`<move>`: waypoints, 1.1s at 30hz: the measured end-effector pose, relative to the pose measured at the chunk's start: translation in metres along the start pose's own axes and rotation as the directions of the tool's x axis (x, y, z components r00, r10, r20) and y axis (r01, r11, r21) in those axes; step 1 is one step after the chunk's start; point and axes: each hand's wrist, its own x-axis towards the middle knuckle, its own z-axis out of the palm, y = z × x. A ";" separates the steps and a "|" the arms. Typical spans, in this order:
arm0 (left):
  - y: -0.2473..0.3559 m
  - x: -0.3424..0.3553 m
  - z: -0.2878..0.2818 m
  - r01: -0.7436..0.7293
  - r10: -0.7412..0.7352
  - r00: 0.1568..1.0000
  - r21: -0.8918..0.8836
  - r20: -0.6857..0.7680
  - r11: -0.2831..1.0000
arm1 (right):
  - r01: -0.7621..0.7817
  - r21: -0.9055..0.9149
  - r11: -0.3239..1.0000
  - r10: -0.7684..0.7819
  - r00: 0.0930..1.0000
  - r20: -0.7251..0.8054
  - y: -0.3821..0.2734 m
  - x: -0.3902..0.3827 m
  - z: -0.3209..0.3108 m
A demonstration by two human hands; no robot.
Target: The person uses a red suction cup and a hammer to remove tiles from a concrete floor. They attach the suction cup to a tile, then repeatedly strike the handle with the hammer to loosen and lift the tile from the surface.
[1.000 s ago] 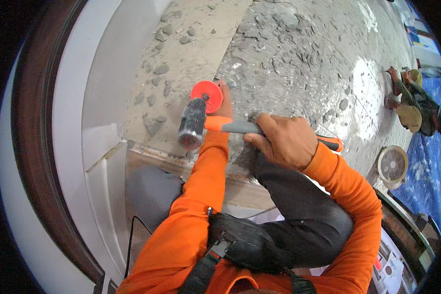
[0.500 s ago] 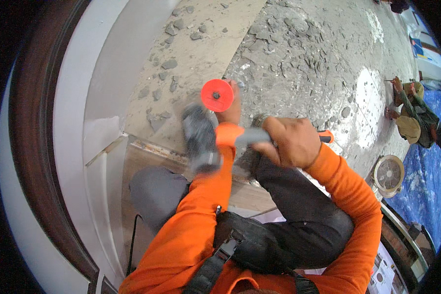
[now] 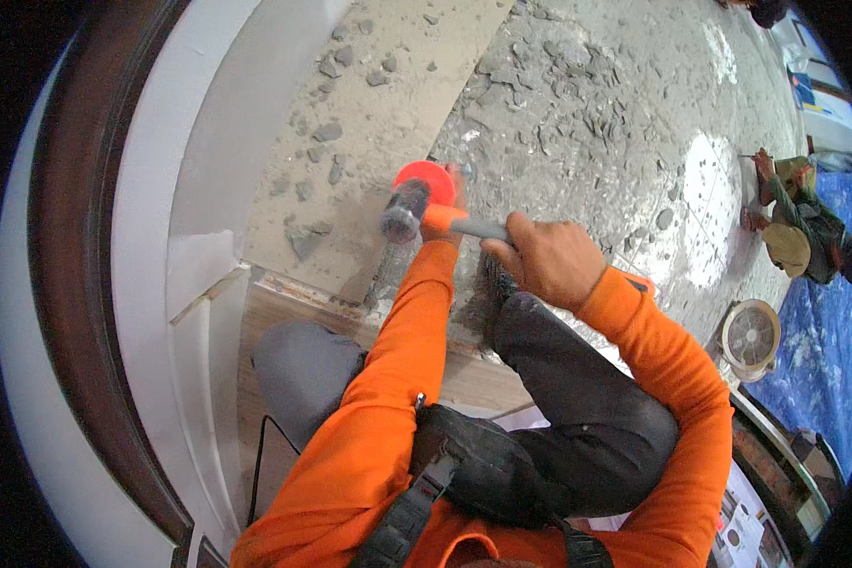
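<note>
My left hand [image 3: 454, 194] is closed around a chisel with a round red hand guard [image 3: 424, 172], held over the edge between a beige tile [image 3: 350, 114] and a rough, stripped floor [image 3: 559, 142]. My right hand [image 3: 551, 260] grips a hammer [image 3: 404, 210] by its grey and orange handle. The dark head overlaps the red guard in this view; whether it touches the chisel I cannot tell. My left hand and the chisel shaft are largely hidden behind guard and hammer.
A white wall [image 3: 199, 189] and dark wooden trim [image 3: 80, 237] curve along the left. Grey rubble [image 3: 587, 123] litters the floor. At right, a co-worker [image 3: 805, 218] in a tan hat crouches beside a blue tarp [image 3: 814, 350]; a round fan [image 3: 750, 336] stands nearer. A black cable [image 3: 260, 454] lies lower left.
The hammer head was lower and blurred half a second ago; it has risen forward over the red guard. My right hand moved with it, still gripping the handle.
</note>
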 end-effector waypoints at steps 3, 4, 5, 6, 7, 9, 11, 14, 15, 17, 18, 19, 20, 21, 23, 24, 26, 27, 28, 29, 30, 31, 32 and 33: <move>-0.007 0.005 0.000 -0.035 0.033 0.999 -0.051 -0.028 0.998 | -0.165 -0.116 0.979 0.178 0.977 0.115 -0.016 0.007 -0.018; -0.011 0.003 -0.001 -0.055 0.051 0.998 -0.103 -0.040 0.993 | -0.103 -0.060 0.993 0.107 0.992 0.072 -0.027 0.006 -0.025; -0.014 0.002 -0.001 -0.058 0.053 0.998 -0.135 -0.039 0.989 | -0.035 -0.006 0.999 0.036 0.999 0.025 -0.037 0.005 -0.030; -0.013 -0.001 -0.002 -0.058 0.053 0.998 -0.168 -0.033 0.984 | 0.029 0.046 0.999 -0.028 0.999 -0.024 -0.043 0.003 -0.034; -0.012 -0.003 -0.003 -0.058 0.054 0.998 -0.200 -0.029 0.978 | 0.129 0.107 0.986 -0.120 0.989 -0.088 -0.048 0.001 -0.037; -0.009 -0.003 -0.010 -0.007 0.001 1.000 -0.184 -0.028 0.983 | 0.252 0.120 0.960 -0.238 0.964 -0.117 -0.042 0.002 -0.031; -0.003 -0.004 -0.004 0.024 -0.025 1.000 -0.206 -0.004 0.978 | 0.232 0.113 0.966 -0.219 0.969 -0.115 -0.018 0.001 -0.012; 0.008 -0.001 -0.005 0.022 -0.045 0.997 -0.339 -0.058 0.940 | -0.094 -0.110 0.990 0.106 0.988 0.114 0.012 0.004 0.014; 0.000 0.002 -0.010 0.046 -0.075 0.995 -0.384 -0.060 0.922 | -0.113 -0.140 0.984 0.133 0.981 0.143 -0.008 0.011 0.000; -0.015 -0.002 -0.009 0.024 -0.043 0.997 -0.287 -0.062 0.958 | -0.011 -0.074 0.997 0.017 0.997 0.069 -0.030 0.008 -0.014; -0.016 0.001 -0.017 0.002 -0.021 0.997 -0.260 -0.070 0.966 | 0.055 -0.037 0.998 -0.055 0.998 0.021 -0.040 0.011 -0.020; -0.013 -0.001 -0.014 -0.014 0.002 0.999 -0.250 -0.048 0.968 | 0.110 0.004 0.994 -0.110 0.994 -0.015 -0.051 0.010 -0.029; -0.009 -0.002 -0.009 0.008 -0.014 1.000 -0.250 -0.022 0.968 | 0.156 0.036 0.987 -0.155 0.988 -0.025 -0.052 0.009 -0.032; -0.008 -0.004 -0.008 0.027 -0.028 1.000 -0.243 -0.001 0.970 | 0.208 0.072 0.976 -0.205 0.978 -0.041 -0.054 0.008 -0.033; -0.016 -0.004 -0.002 0.037 -0.040 0.999 -0.232 -0.012 0.972 | 0.305 0.131 0.943 -0.289 0.949 -0.128 -0.045 0.012 -0.022; -0.022 -0.001 0.004 0.027 -0.038 0.998 -0.229 -0.044 0.973 | 0.176 0.065 0.982 -0.174 0.984 -0.047 -0.032 0.016 -0.009; -0.028 0.004 0.008 0.007 -0.013 0.999 -0.173 -0.033 0.985 | -0.086 -0.100 0.991 0.094 0.992 0.080 -0.003 0.022 0.010; -0.030 0.004 0.007 -0.006 0.009 1.000 -0.124 0.019 0.992 | -0.058 -0.120 0.991 0.066 0.996 0.062 -0.002 0.021 0.007; -0.032 0.000 0.004 -0.008 0.011 1.000 -0.119 0.026 0.993 | -0.054 -0.117 0.992 0.063 0.996 0.069 -0.010 0.023 -0.001; -0.033 0.004 0.004 -0.023 0.025 0.999 -0.122 0.021 0.992 | -0.049 -0.114 0.992 0.058 0.995 0.076 -0.023 0.023 -0.011; -0.037 0.003 0.001 -0.029 0.028 1.000 -0.175 -0.011 0.984 | -0.046 -0.108 0.993 0.055 0.995 0.084 -0.040 0.023 -0.021; -0.035 0.001 0.000 -0.024 0.019 1.000 -0.220 -0.024 0.975 | 0.022 -0.048 0.999 -0.020 0.999 0.044 -0.053 0.021 -0.028; -0.033 0.003 -0.001 -0.026 0.017 0.999 -0.266 -0.038 0.964 | 0.093 0.010 0.996 -0.093 0.996 0.001 -0.065 0.019 -0.033; -0.022 -0.004 0.002 -0.005 -0.001 1.000 -0.306 -0.019 0.952 | 0.147 0.041 0.988 -0.146 0.989 -0.031 -0.061 0.016 -0.031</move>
